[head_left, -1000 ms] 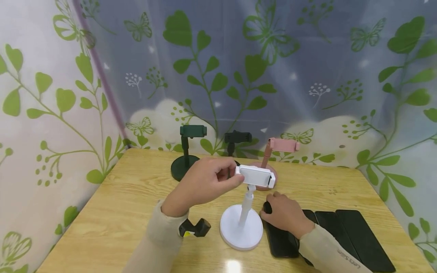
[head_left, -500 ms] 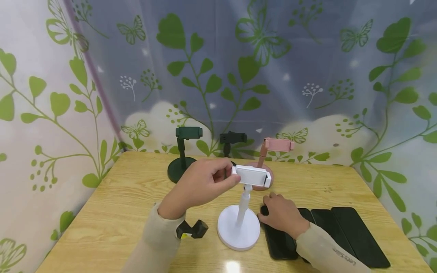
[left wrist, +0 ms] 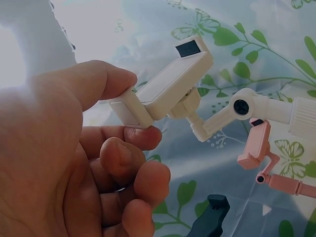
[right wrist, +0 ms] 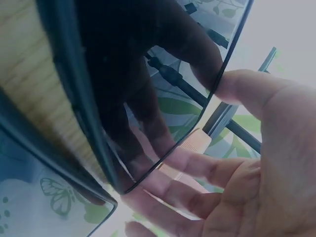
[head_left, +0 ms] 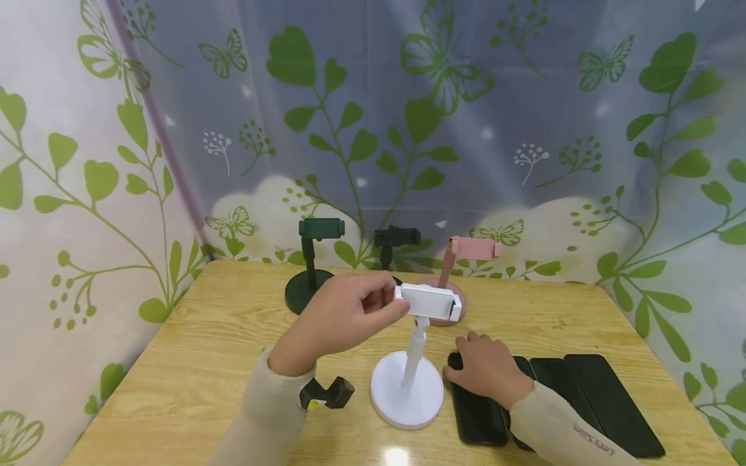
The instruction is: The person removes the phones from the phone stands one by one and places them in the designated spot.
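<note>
A white phone stand [head_left: 408, 395] with a round base stands upright on the table. My left hand [head_left: 340, 317] pinches the left end of its clamp [left wrist: 173, 81] between thumb and index finger; the other fingers curl loosely below. To the right of the stand, a black smartphone [head_left: 480, 417] lies on the table. My right hand [head_left: 492, 369] holds that phone at its far end. In the right wrist view the thumb [right wrist: 242, 91] touches one side edge of the glossy phone [right wrist: 113, 59], and the fingers lie along its end.
More black phones [head_left: 614, 404] lie side by side to the right, partly under the right forearm. Behind stand a dark green phone stand [head_left: 309, 259], a black one [head_left: 397, 237] and a pink one [head_left: 474, 248]. A leaf-printed curtain [head_left: 361, 97] encloses the wooden table [head_left: 192, 362].
The head view has shifted slightly. My left hand keeps its pinch on the white stand's clamp. The right hand's fingers have settled a little at the phone's far end.
</note>
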Tool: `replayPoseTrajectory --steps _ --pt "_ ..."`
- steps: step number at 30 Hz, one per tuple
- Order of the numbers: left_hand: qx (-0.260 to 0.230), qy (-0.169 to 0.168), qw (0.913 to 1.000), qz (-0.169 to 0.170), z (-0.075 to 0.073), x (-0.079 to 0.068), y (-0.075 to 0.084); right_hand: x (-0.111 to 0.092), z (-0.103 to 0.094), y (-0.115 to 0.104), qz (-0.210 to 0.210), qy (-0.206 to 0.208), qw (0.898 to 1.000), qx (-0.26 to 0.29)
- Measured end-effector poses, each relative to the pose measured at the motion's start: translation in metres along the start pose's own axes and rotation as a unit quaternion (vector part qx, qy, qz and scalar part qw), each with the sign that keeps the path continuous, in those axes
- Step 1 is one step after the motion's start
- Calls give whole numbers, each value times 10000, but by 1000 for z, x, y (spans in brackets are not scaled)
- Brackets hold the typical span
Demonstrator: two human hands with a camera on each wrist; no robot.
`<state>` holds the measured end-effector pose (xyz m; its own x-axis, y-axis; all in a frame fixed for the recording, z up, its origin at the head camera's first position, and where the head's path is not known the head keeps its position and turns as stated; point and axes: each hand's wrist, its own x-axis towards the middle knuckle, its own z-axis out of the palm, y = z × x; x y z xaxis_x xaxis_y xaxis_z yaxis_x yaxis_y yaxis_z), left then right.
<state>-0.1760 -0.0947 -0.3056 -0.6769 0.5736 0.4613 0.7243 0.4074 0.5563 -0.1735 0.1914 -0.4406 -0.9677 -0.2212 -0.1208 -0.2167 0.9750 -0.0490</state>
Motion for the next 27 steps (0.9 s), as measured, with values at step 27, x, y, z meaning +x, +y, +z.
replayPoseTrajectory --steps 27 --pt "-425 -175 9989 111 1 1 -5 -33 -98 -36 -2188 4373 7836 3834"
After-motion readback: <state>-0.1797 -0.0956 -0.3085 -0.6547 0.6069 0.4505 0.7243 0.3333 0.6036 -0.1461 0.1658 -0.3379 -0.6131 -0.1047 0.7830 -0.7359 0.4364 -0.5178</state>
